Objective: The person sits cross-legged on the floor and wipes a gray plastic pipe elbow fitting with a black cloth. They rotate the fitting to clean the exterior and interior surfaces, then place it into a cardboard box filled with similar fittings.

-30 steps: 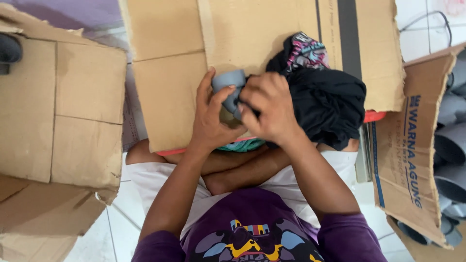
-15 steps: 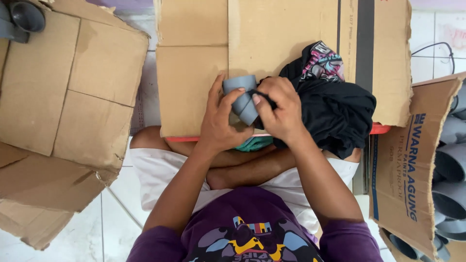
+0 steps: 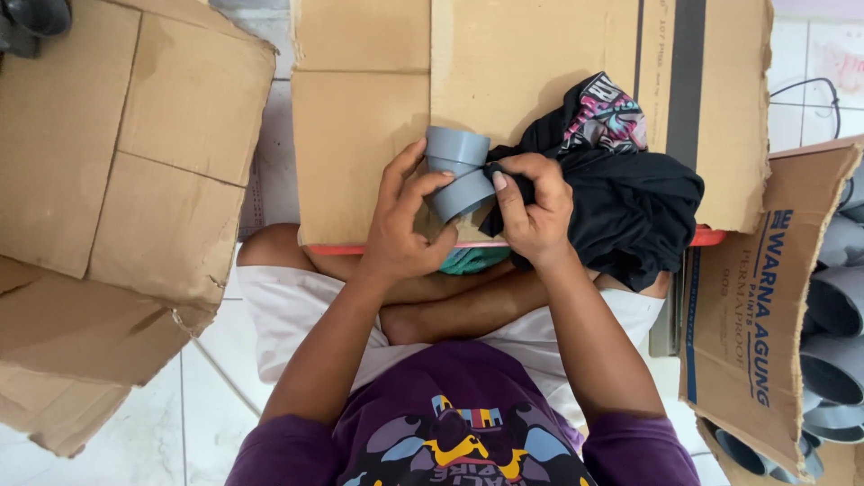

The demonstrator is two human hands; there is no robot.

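Observation:
My left hand (image 3: pixel 405 225) holds a grey plastic pipe elbow fitting (image 3: pixel 456 171) from the left and below, fingers wrapped around its lower part. My right hand (image 3: pixel 533 209) pinches a black cloth (image 3: pixel 630 202) against the fitting's right side. The cloth, with a pink and teal patterned patch at its top, spreads to the right over flat cardboard (image 3: pixel 504 81). I sit cross-legged, with both hands above my lap.
A flattened cardboard box (image 3: pixel 135 180) lies to the left. An open cardboard box (image 3: pixel 765 306) at the right holds several grey pipe fittings (image 3: pixel 832 351). A red-edged board (image 3: pixel 711 237) lies under the cloth. White floor tiles show at lower left.
The fitting has turned in my hands, its open end now pointing up. My right hand has slid with the cloth to the fitting's right side.

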